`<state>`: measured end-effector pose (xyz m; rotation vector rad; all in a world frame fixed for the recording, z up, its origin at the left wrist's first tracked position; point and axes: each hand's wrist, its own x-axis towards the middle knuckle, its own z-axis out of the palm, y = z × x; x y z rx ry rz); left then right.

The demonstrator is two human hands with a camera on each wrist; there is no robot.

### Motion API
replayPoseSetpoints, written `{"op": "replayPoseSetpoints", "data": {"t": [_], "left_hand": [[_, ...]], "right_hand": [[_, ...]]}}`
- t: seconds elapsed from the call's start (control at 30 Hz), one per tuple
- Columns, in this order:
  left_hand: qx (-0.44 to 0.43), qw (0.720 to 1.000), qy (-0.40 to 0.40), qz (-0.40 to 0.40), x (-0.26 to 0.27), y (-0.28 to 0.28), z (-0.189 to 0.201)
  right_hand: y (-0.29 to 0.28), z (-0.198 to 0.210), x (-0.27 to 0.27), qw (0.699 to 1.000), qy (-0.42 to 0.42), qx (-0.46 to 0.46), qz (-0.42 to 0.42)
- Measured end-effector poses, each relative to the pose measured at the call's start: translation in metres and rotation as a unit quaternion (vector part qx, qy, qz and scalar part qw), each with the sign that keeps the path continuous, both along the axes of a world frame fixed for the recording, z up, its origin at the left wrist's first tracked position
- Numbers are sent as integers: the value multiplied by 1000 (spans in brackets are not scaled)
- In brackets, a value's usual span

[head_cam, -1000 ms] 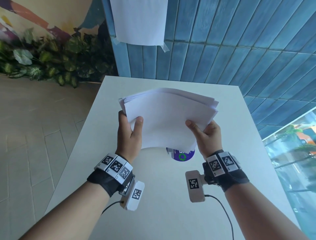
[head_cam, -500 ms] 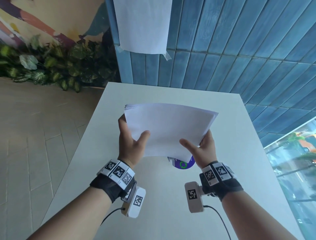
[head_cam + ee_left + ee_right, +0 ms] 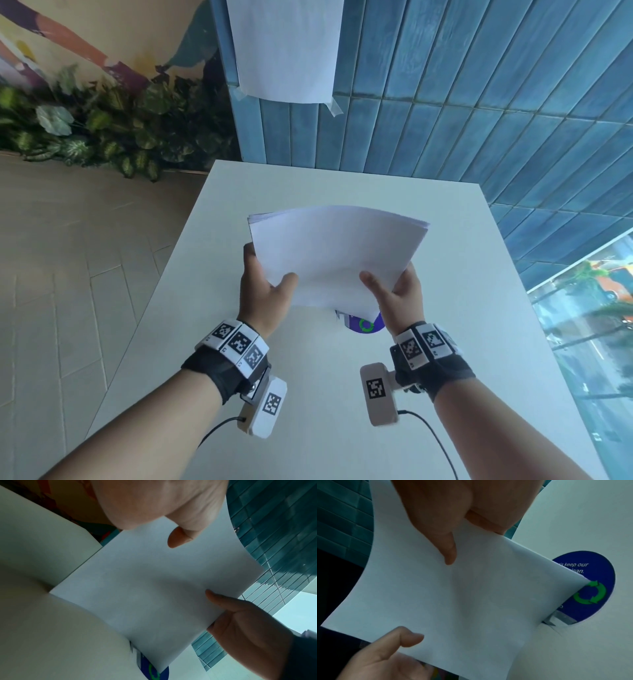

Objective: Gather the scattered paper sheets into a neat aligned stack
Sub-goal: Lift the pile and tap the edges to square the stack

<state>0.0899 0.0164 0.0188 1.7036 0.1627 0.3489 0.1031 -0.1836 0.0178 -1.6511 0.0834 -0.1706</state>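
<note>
A stack of white paper sheets [image 3: 335, 253] stands on its lower edge on the white table [image 3: 308, 394], tilted toward me. My left hand [image 3: 265, 291] grips the stack's left side, thumb on the front sheet and fingers behind. My right hand [image 3: 394, 291] grips the right side the same way. The left wrist view shows the front sheet [image 3: 154, 588] with both thumbs on it. In the right wrist view the sheet [image 3: 453, 601] bows outward between the hands. The stack's top edges are nearly flush, with a slight fan at the upper left corner.
A round blue sticker [image 3: 364, 325] with green arrows lies on the table just behind the stack's lower edge. A white sheet [image 3: 286, 48] is taped to the blue tiled wall [image 3: 479, 102] beyond the table. Plants [image 3: 102, 126] line the floor at the left.
The fanned sheets have come together into a more even stack. Both hands have stayed on its sides and dropped slightly toward the table.
</note>
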Motion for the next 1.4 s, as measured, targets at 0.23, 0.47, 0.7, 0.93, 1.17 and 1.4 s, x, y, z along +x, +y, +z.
{"op": "replayPoseSetpoints", "data": {"t": [0.23, 0.47, 0.7, 0.93, 1.17, 1.4], "left_hand": [[-14, 999, -21, 36, 3, -5, 4], [-10, 999, 39, 2, -3, -5, -16], [2, 1000, 5, 30, 5, -2, -5], [25, 998, 57, 13, -4, -3, -25], [32, 998, 44, 28, 2, 1, -27], [45, 992, 113, 12, -13, -1, -49]], "right_hand": [[-5, 8, 3, 1000, -15, 2, -9], [-6, -9, 0, 998, 24, -50, -6], [-3, 3, 5, 999, -6, -40, -25], [-2, -17, -3, 996, 49, -73, -18], [0, -15, 0, 997, 39, -60, -37], [0, -34, -8, 988, 97, -115, -25]]}}
